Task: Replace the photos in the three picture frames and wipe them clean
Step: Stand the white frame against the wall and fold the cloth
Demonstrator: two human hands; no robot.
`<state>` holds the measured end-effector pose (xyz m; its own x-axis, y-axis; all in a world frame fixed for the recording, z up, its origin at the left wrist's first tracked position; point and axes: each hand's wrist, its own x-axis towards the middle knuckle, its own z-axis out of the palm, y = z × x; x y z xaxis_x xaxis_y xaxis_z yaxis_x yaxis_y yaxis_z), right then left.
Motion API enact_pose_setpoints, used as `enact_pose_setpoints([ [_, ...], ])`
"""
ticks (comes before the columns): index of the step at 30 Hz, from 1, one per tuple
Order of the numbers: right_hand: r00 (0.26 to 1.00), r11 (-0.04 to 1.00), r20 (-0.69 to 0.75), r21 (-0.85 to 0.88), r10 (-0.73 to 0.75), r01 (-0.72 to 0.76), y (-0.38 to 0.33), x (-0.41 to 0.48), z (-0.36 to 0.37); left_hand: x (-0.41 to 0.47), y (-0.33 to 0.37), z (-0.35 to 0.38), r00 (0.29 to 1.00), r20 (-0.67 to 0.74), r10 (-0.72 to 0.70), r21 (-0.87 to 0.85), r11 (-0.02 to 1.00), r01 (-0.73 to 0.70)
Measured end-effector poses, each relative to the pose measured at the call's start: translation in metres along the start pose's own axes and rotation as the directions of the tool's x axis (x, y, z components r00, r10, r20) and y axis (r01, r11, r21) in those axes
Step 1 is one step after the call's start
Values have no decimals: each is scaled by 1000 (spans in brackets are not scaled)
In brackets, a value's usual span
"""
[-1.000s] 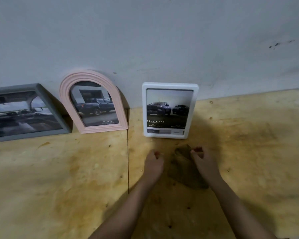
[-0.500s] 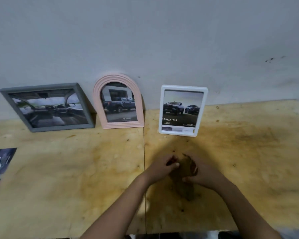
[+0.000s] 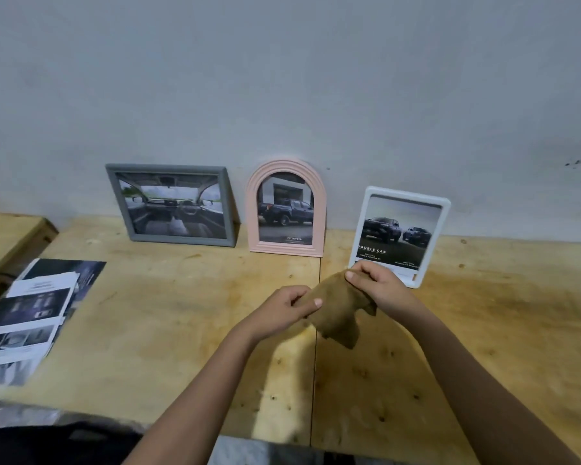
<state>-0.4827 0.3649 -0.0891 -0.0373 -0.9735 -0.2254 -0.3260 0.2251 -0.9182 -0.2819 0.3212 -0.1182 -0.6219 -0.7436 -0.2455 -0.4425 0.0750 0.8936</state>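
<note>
Three picture frames lean upright against the wall: a grey rectangular frame (image 3: 173, 204) with a car-interior photo, a pink arched frame (image 3: 286, 208) with a pickup photo, and a white frame (image 3: 399, 234) with a two-car photo. Both hands hold a brown cloth (image 3: 337, 308) lifted above the table in front of the white frame. My left hand (image 3: 291, 307) pinches its left edge. My right hand (image 3: 379, 286) grips its top corner and covers the white frame's lower edge.
A pile of loose car photos (image 3: 31, 310) lies on the wooden table (image 3: 168, 330) at the left. A seam runs down the tabletop under my hands. The grey wall (image 3: 282, 78) stands right behind the frames.
Both hands gathered the brown cloth from the tabletop and lifted it. The view pulled back and shifted, bringing the photo pile at the left into sight.
</note>
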Motion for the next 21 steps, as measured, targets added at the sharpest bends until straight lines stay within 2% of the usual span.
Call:
enact_pose_setpoints([
  [2,990,998,-136,-59,-25,17,3,6,7,-3,11,0,999,-28,-19,-113,993,16],
  [5,946,964,-255,-225,-200,144,5,2,21,0,29,-3,982,-155,-113,-295,954,63],
  [7,932,936,-189,-238,-308,261,1,-8,32,2,39,-6,945,-266,-193,-447,893,56],
  [9,945,923,-68,-245,-321,296,-1,-14,44,4,43,-10,908,-340,-246,-497,867,49],
  [12,939,925,-5,-176,-343,337,-2,-15,57,2,44,-14,899,-323,-296,-541,837,82],
  [15,961,961,-41,-68,-272,269,-6,-12,52,-4,37,-21,919,-277,-281,-501,858,111],
  [18,974,974,60,-38,-220,223,-15,-9,32,-11,27,-30,962,-189,-197,-318,939,130],
  [21,968,970,148,-106,-201,217,-19,-4,13,-16,22,-38,986,-70,-150,-177,975,136],
])
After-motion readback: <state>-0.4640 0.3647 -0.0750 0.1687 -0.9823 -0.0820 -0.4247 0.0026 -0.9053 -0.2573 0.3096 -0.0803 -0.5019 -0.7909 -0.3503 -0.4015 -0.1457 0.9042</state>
